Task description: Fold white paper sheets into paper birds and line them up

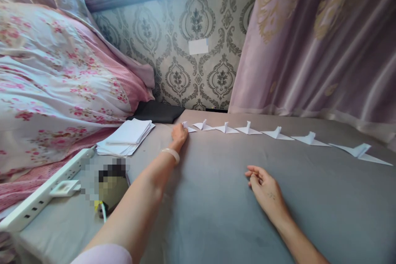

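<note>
At the far left end of the row, my left hand (180, 133) has its fingers closed on a small winged folded-paper figure (189, 129), partly hidden behind the fingers. To its right, several similar white folded-paper figures (248, 129) stand in a line, each with two flat pointed wings and an upright middle fold. The rightmost figure (360, 151) is nearest to me and looks largest. My right hand (264, 189) rests low over the grey sheet (213, 198), apart from the figures, with loosely bent fingers and nothing visible in them.
A stack of white paper (126, 136) lies left of my left hand, by a black flat item (159, 112). Nearer are a white power strip (46, 192) with a plugged-in charger (64, 188) and a partly blurred object (113, 189). Floral bedding (62, 78) rises at left.
</note>
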`<action>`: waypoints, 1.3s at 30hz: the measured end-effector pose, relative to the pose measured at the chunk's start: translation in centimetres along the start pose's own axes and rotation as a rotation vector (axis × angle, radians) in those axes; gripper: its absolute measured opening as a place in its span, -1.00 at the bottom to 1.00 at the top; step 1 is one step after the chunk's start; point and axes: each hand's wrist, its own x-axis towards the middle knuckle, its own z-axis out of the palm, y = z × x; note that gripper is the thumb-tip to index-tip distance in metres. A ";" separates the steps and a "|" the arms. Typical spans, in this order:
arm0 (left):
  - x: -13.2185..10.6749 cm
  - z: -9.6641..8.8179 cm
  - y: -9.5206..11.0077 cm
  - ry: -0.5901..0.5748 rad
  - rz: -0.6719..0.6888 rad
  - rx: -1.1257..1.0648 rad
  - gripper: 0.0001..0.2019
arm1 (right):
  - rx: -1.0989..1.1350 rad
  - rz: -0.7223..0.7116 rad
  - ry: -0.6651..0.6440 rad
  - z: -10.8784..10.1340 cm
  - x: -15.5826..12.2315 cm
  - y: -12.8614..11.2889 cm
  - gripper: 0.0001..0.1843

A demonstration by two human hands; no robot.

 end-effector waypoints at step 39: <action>-0.4 3.0 9.4 0.170 0.081 0.093 -0.72 | -0.082 -0.030 -0.005 0.0 -0.4 -0.3 -0.68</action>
